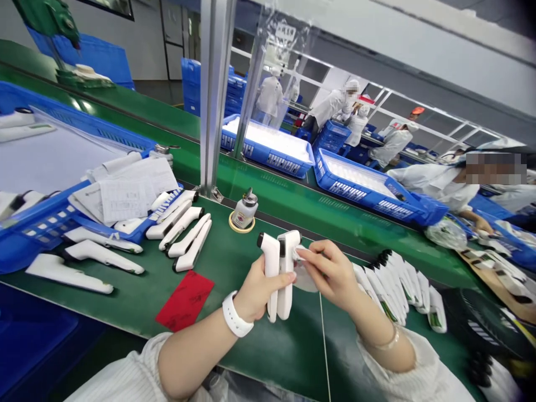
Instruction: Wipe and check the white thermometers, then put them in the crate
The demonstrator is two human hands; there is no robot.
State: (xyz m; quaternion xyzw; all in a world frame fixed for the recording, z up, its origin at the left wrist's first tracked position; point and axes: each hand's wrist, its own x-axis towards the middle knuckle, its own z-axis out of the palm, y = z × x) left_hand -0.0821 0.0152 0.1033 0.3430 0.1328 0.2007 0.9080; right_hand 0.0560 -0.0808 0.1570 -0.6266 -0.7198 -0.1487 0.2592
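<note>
The left hand (255, 289) has its fingers clamped around two white devices (285, 301), pistol-shaped and held upright side by side above the green tabletop (234, 268), their bent heads toward twelve o'clock; the right hand (335, 273), at three o'clock of them, has its thumb and forefinger pinched together on a thin pale wipe (307, 281), close against the head of the nearer device; whether the wipe touches it, I cannot tell. Taking the held pair as the centre of the dial, a small metal-topped bottle (245, 213) stands at eleven o'clock within a tan ring (242, 229); a red sheet (185, 301) lies flat between eight and nine; at ten, a slanted row of white housings (184, 231) rests beside a blue tray (42, 237), with printed papers (125, 195) lying over the tray's near corner; at three, a longer row of similar units (397, 285) leans together, overlapping; farther off, toward two o'clock, a co-worker in white (435, 181) sits beyond a blue crate (355, 194).
</note>
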